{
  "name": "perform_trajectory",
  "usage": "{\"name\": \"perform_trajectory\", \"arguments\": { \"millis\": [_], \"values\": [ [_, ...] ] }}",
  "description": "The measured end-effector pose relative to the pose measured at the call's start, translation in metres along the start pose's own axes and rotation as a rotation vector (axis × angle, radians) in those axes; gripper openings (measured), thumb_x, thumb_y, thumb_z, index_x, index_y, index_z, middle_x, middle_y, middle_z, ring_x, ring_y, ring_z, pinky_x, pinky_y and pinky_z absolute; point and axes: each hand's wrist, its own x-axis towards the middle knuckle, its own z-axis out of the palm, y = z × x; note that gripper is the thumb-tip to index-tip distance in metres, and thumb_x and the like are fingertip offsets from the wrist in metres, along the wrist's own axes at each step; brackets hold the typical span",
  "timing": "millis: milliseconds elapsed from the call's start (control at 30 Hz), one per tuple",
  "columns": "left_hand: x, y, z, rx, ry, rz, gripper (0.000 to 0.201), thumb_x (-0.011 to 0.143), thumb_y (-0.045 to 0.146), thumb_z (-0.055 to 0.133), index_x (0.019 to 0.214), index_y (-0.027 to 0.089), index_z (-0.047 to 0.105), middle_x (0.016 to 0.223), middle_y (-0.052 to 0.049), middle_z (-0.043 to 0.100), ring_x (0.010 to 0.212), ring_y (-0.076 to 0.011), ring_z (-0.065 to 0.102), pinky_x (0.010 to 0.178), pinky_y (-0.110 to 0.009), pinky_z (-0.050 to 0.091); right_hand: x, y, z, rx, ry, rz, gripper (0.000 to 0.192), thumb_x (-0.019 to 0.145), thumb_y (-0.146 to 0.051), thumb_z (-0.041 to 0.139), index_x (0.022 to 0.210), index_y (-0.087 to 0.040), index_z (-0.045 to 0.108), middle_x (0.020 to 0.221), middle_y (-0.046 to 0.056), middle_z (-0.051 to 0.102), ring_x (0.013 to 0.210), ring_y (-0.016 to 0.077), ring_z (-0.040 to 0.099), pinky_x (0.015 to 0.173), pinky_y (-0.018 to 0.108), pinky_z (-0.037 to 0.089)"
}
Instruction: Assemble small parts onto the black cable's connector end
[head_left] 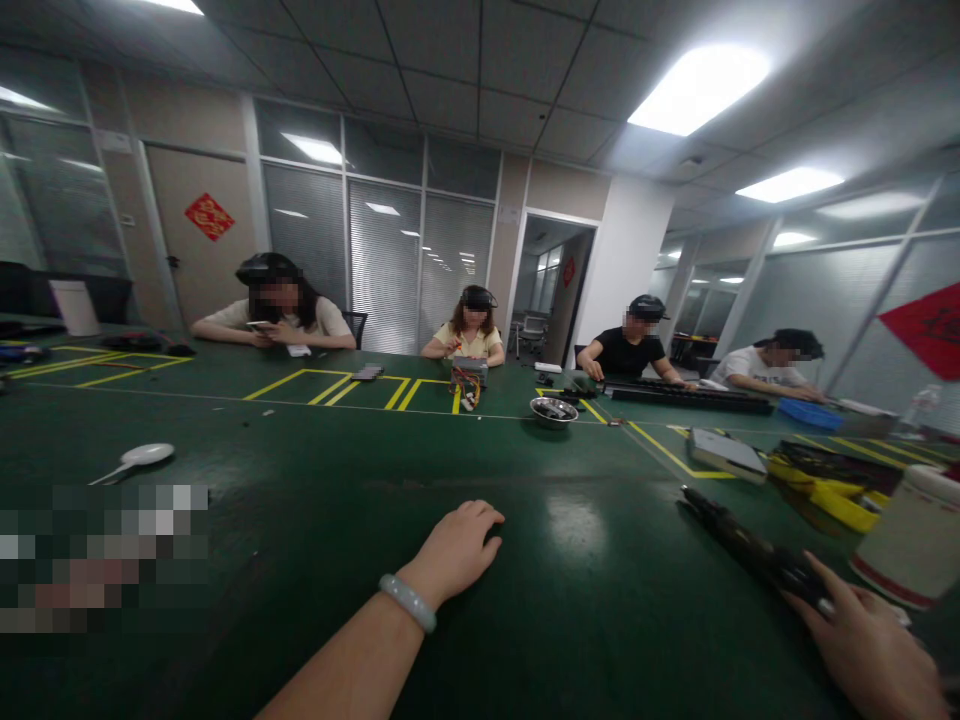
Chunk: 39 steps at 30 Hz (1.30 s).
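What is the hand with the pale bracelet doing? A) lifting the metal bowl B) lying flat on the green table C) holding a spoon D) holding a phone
B: the left hand, wearing the bracelet, lies palm down on the bare green table and holds nothing; the metal bowl sits far off.

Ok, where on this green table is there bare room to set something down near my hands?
Bare green table lies between the left hand and the white spoon, and ahead of that hand up to the metal bowl. It is crowded on the right: the right hand touches a black tool, beside a white cup and yellow tray.
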Motion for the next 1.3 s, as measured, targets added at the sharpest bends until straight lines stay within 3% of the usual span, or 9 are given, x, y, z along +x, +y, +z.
{"name": "perform_trajectory", "arguments": {
  "millis": [133, 367, 533, 667, 900, 1033, 1100, 1200, 1300],
  "values": [
    [-0.001, 0.009, -0.005, 0.016, 0.118, 0.044, 0.045, 0.091, 0.040, 0.051, 0.135, 0.030, 0.047, 0.142, -0.003, 0.047, 0.133, -0.0264, 0.039, 0.109, -0.047, 0.035, -0.028, -0.073, -0.013, 0.055, -0.169, -0.089, 0.066, 0.077, -0.058, 0.051, 0.137, -0.030, 0.047, 0.112, 0.015, 0.059, 0.087, 0.0386, 0.063, 0.073, 0.050, 0.051],
    [-0.001, 0.027, -0.015, 0.083, 0.389, 0.161, 0.037, 0.097, 0.038, 0.041, 0.133, 0.029, 0.047, 0.139, 0.000, 0.051, 0.133, -0.0198, 0.040, 0.116, -0.042, 0.026, -0.068, -0.284, -0.019, 0.453, -0.509, -0.379, 0.062, 0.080, -0.029, 0.060, 0.140, -0.028, 0.042, 0.130, 0.009, 0.050, 0.117, 0.0287, 0.051, 0.102, 0.040, 0.038],
    [0.006, 0.008, -0.012, 0.101, 0.415, 0.112, 0.035, 0.097, 0.033, 0.037, 0.127, 0.026, 0.054, 0.132, -0.001, 0.056, 0.128, -0.0193, 0.045, 0.114, -0.040, 0.028, -0.082, -0.413, 0.010, 0.616, -0.722, -0.611, 0.066, 0.075, -0.024, 0.069, 0.136, -0.024, 0.043, 0.130, 0.011, 0.051, 0.120, 0.0322, 0.046, 0.105, 0.047, 0.030],
    [0.010, -0.023, -0.018, 0.032, 0.435, -0.072, 0.039, 0.099, 0.034, 0.029, 0.123, 0.022, 0.056, 0.127, -0.005, 0.059, 0.119, -0.0180, 0.052, 0.106, -0.034, 0.037, -0.081, -0.473, 0.030, 0.705, -0.801, -0.815, 0.069, 0.079, -0.025, 0.066, 0.141, -0.024, 0.036, 0.138, 0.014, 0.045, 0.126, 0.0349, 0.041, 0.104, 0.053, 0.027],
    [0.011, -0.041, -0.021, 0.064, 0.253, -0.185, 0.046, 0.098, 0.050, 0.026, 0.120, 0.024, 0.058, 0.122, -0.006, 0.062, 0.111, -0.0211, 0.058, 0.095, -0.035, 0.043, -0.054, -0.467, 0.021, 0.497, -0.983, -0.742, 0.089, 0.064, -0.046, 0.078, 0.140, -0.017, 0.040, 0.136, 0.020, 0.045, 0.122, 0.0408, 0.044, 0.099, 0.054, 0.034],
    [0.008, -0.032, -0.021, 0.136, 0.185, -0.148, 0.047, 0.097, 0.053, 0.028, 0.119, 0.026, 0.060, 0.119, -0.005, 0.064, 0.108, -0.0222, 0.059, 0.093, -0.036, 0.042, -0.023, -0.430, -0.010, 0.359, -0.916, -0.738, 0.054, 0.072, -0.046, 0.070, 0.116, -0.016, 0.062, 0.111, 0.014, 0.061, 0.102, 0.0311, 0.057, 0.084, 0.041, 0.044],
    [0.005, -0.028, -0.025, 0.143, 0.143, -0.122, 0.046, 0.094, 0.056, 0.034, 0.114, 0.026, 0.063, 0.115, -0.005, 0.066, 0.105, -0.0227, 0.059, 0.091, -0.035, 0.043, -0.012, -0.414, -0.023, 0.303, -1.011, -0.823, 0.037, 0.074, -0.047, 0.068, 0.099, -0.021, 0.069, 0.098, 0.008, 0.065, 0.087, 0.0244, 0.060, 0.072, 0.032, 0.045],
    [0.001, -0.025, -0.030, 0.179, 0.081, -0.050, 0.038, 0.085, 0.058, 0.052, 0.104, 0.028, 0.066, 0.108, -0.003, 0.067, 0.102, -0.0235, 0.059, 0.088, -0.035, 0.043, -0.008, -0.398, -0.033, 0.164, -1.207, -0.957, 0.039, 0.065, -0.055, 0.074, 0.089, -0.024, 0.073, 0.093, 0.004, 0.066, 0.076, 0.0208, 0.059, 0.059, 0.027, 0.040],
    [0.000, -0.023, -0.031, 0.191, 0.060, 0.006, 0.030, 0.080, 0.052, 0.060, 0.100, 0.030, 0.066, 0.106, 0.000, 0.066, 0.100, -0.0223, 0.059, 0.086, -0.034, 0.043, -0.012, -0.392, -0.034, 0.102, -1.215, -1.025, 0.044, 0.055, -0.054, 0.081, 0.086, -0.024, 0.074, 0.095, 0.004, 0.065, 0.075, 0.0208, 0.059, 0.055, 0.026, 0.038]
  ]
}}
